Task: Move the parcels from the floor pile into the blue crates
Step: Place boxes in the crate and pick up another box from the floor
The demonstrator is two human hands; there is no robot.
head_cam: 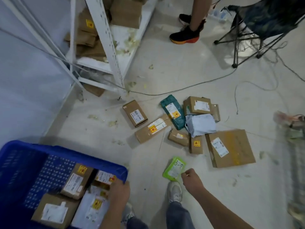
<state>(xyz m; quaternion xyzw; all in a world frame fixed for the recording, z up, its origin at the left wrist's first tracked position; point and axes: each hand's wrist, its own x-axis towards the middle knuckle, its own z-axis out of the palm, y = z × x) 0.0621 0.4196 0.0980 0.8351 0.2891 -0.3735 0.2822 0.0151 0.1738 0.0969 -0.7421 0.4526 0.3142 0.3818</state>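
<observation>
A blue crate stands at the lower left with several cardboard parcels inside. My left hand rests at the crate's right rim, over the parcels there; its fingers are hidden. My right hand pinches the lower right corner of a small green parcel lying on the floor. Beyond it lies the floor pile: a large flat brown box, a grey bag, a teal bag, a long brown box and several small boxes.
A white metal shelf holding brown boxes stands at the upper left. Another person's leg and black shoe are at the top, beside a folding chair. Cables cross the floor. My own shoe is beneath my right hand.
</observation>
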